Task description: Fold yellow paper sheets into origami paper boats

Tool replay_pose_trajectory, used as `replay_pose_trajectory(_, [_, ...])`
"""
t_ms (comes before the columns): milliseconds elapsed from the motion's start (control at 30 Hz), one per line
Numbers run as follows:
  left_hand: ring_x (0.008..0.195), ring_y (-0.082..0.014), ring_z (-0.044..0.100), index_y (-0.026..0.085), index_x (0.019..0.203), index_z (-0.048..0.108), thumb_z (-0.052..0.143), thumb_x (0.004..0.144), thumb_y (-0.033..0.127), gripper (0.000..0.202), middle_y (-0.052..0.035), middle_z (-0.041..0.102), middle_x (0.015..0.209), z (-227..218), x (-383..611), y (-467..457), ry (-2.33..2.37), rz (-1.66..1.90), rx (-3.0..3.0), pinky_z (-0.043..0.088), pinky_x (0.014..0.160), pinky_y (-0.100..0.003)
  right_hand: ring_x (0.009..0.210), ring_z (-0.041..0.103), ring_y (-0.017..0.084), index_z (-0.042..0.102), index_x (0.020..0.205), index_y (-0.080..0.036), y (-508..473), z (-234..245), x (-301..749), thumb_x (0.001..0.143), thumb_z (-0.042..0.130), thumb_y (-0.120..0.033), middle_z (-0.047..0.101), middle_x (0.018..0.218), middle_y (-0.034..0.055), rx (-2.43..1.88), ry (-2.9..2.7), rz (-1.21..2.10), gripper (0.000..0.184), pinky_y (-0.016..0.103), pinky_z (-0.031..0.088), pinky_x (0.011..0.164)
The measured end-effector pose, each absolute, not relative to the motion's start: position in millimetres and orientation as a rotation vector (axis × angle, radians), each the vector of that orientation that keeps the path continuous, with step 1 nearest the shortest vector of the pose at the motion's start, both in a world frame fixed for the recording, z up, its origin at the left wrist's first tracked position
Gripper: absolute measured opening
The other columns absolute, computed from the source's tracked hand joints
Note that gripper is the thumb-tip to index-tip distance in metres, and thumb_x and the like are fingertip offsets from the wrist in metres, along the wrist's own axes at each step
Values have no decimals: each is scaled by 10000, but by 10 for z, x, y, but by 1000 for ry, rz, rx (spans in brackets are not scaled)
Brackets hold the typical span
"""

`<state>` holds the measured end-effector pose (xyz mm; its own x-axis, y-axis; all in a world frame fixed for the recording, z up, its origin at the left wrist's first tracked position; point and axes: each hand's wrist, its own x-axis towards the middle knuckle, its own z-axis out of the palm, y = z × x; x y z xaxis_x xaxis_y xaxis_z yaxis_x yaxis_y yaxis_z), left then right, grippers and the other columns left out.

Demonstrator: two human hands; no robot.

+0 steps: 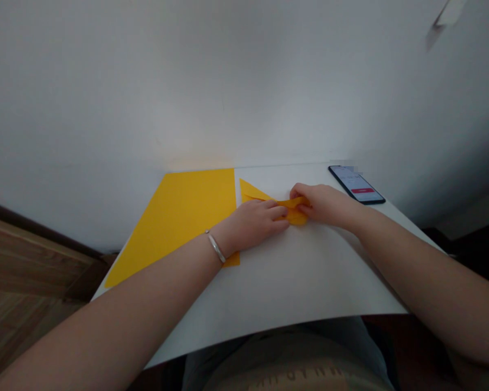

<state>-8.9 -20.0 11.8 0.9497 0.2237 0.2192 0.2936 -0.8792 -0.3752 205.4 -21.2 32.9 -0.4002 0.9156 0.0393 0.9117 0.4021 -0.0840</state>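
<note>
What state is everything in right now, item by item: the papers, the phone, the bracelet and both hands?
Folded paper: partly folded, an edge raised at the right hand.
Yellow sheet: flat, unfolded, partly hidden by the left arm.
Phone: face up, screen lit.
Bracelet: worn at the left wrist.
Left hand: palm down, fingers over the folded paper.
Right hand: gripping the folded paper's edge.

Dim, diffuse light; source outside your view. Wall [224, 81] greys into shadow at right, takes faint yellow tint above large sheet [195, 212]. Shadow under your right forearm [411, 255]. Wide-angle stretch toward edges; detail soft on folded paper [250, 191]; blocky pixelation over top of phone [358, 187].
</note>
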Motion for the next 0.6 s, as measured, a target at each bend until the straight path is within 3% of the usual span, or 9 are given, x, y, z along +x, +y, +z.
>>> replay_pose_trajectory(100, [971,-194,598,189,1056,606,477,935,212,178,-52,619,1176,112,-95,-200,-416,-233,-2721,516,763,-302,729,614,188,535,1094,-217,-225,325,2056,817,460,-177,703,868,53,-1661,-2535,124,290,268,391,631])
replay_pose_trajectory(233, [1021,-186,605,220,1193,558,462,945,207,266,-54,652,1145,67,-107,-170,-439,-292,-2796,518,821,-307,737,614,177,501,1142,-220,-228,308,2075,817,460,-163,695,947,57,-1560,-2529,152,333,262,395,634])
replay_pose_trajectory(467, [1030,-196,615,153,1078,629,449,947,266,249,-82,677,1088,30,-93,-120,-607,-404,-2874,498,924,-338,828,619,155,612,995,-244,-241,344,2101,820,429,-136,626,1162,20,-1256,-2731,45,276,262,405,680])
replay_pose_trajectory(600, [1032,-193,617,151,1072,644,428,956,270,272,-78,680,1093,7,-96,-110,-623,-437,-2899,491,940,-335,855,622,182,643,962,-241,-271,391,2099,813,538,-309,645,1091,29,-1219,-2822,52,195,277,424,697])
